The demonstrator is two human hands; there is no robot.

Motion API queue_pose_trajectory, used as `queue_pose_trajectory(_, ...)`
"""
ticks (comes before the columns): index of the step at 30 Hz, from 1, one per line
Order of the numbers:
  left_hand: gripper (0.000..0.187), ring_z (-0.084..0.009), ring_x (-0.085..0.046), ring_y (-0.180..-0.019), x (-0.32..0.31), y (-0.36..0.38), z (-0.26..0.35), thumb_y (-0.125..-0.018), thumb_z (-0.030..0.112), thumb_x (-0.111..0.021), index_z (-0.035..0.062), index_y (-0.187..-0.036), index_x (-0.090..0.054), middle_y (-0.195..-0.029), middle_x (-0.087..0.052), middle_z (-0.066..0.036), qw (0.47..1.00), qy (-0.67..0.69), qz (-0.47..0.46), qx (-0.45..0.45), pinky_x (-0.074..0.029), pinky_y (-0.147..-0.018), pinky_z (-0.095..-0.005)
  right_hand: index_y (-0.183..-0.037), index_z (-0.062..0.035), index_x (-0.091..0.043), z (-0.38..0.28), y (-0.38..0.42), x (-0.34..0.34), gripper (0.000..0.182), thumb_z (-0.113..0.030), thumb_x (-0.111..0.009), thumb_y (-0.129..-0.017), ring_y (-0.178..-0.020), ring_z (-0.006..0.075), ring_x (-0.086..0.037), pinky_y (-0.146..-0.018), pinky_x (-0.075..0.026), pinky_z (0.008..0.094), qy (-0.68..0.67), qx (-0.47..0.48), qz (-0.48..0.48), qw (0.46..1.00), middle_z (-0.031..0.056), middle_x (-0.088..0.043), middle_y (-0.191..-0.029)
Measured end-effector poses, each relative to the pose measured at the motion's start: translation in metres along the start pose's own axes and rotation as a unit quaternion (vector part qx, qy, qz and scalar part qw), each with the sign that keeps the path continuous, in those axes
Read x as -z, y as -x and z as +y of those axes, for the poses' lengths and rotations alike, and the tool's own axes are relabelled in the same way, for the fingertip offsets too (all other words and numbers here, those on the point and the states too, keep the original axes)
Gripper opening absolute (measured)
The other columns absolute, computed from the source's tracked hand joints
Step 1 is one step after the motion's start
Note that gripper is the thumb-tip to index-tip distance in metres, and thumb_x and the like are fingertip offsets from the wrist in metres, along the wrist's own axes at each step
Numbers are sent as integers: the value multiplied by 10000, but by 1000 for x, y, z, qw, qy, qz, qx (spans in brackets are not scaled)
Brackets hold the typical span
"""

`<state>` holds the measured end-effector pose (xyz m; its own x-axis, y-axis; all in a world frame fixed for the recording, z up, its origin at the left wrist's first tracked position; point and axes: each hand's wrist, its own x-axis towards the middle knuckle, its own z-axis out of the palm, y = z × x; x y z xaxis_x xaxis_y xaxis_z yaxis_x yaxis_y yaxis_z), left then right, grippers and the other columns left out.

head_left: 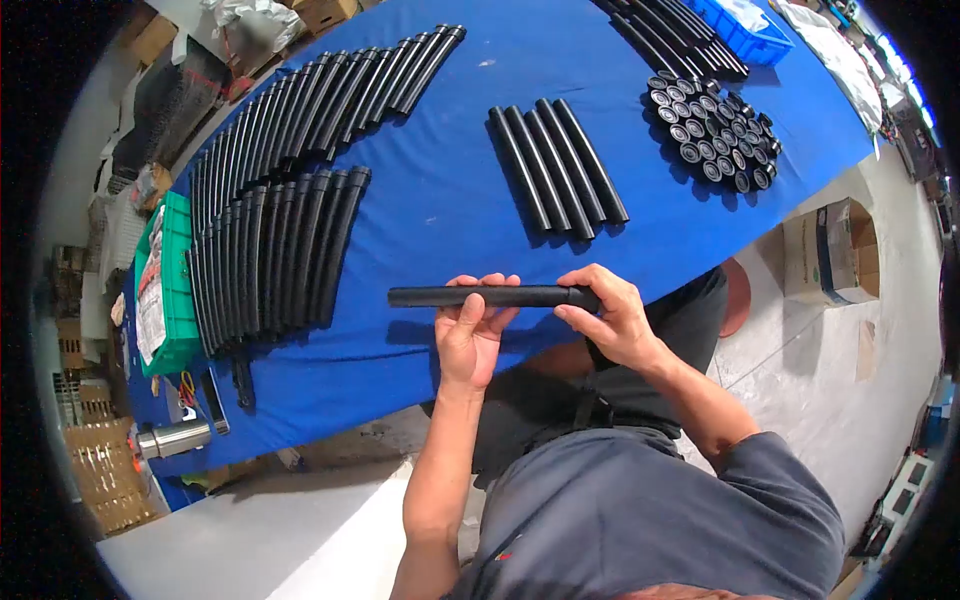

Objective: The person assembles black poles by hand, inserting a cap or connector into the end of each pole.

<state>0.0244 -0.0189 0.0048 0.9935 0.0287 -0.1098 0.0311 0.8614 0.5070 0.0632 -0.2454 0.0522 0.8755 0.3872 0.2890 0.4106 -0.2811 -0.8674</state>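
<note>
A black tube (520,296) is held level above the front edge of the blue cloth. My left hand (472,335) grips it near its left part, thumb in front and fingers behind. My right hand (612,315) closes round the wider black end at the right, with thumb and fingers around it. Beyond my hands, several plain black tubes (556,168) lie side by side on the blue cloth (440,190). To their right is a cluster of round black caps (715,135).
Rows of black tubes with wider ends (270,250) fill the table's left side. A green basket (178,285) stands at the left edge, a blue basket (750,35) at the back right. More tubes (670,35) lie beside it. A cardboard box (835,250) sits on the floor.
</note>
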Motion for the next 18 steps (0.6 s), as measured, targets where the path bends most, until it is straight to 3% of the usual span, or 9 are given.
queue_pose_trajectory(7, 257, -404, -631, -1238, -9, 0, -1, -973, 140, -700, 98, -1210, -612, -1235, -691, -157, 1000, 9, 23, 5, -545, -1037, -581, -1132, 6, -654, -9, -2, 1, 306, -121, -772, -881, -912, 282, -665, -806, -516, 362, -33, -93, -33, 995, 153, -668, -989)
queue_pose_trajectory(9, 225, -409, -622, -1249, -5, -1, -3, -986, 69, -663, 94, -1202, -606, -1239, -675, -189, 1000, 4, 21, 7, -599, -976, -532, -1129, 9, -649, -11, -2, 0, 286, -91, -763, -886, -919, 270, -659, -834, -516, 363, 0, -91, -29, 995, 146, -662, -991)
queue_pose_trajectory(11, 218, -396, -630, -1242, -8, -2, -3, -996, 62, -648, 89, -1203, -586, -1236, -670, -195, 1000, -15, 8, -5, -623, -953, -498, -1138, 10, -640, -8, 0, -1, 256, -59, -728, -909, -805, 147, -601, -720, -496, 288, -33, -134, -30, 990, 79, -627, -937)
queue_pose_trajectory(12, 215, -387, -642, -1227, -6, -3, -3, -999, 61, -643, 89, -1204, -582, -1232, -672, -191, 1000, -17, 3, -3, -628, -949, -494, -1144, 15, -631, -6, 0, -1, 250, -43, -716, -917, -766, 108, -577, -672, -472, 253, -38, -124, -33, 991, 48, -604, -913)
queue_pose_trajectory(16, 236, -371, -646, -1225, -6, -5, -1, -991, 49, -649, 89, -1213, -578, -1227, -678, -182, 1000, 25, -5, 0, -631, -949, -483, -1154, 26, -623, -12, 1, -5, 240, -17, -700, -930, -767, 90, -567, -680, -468, 248, -70, -128, -11, 989, 30, -592, -904)
queue_pose_trajectory(18, 248, -367, -645, -1230, -8, -3, 0, -983, 42, -657, 92, -1211, -575, -1222, -681, -182, 999, 36, -2, -1, -630, -955, -480, -1169, 20, -621, -8, 2, -2, 278, -1, -716, -909, -863, 130, -587, -737, -486, 263, 24, -50, -17, 998, 65, -612, -1000)
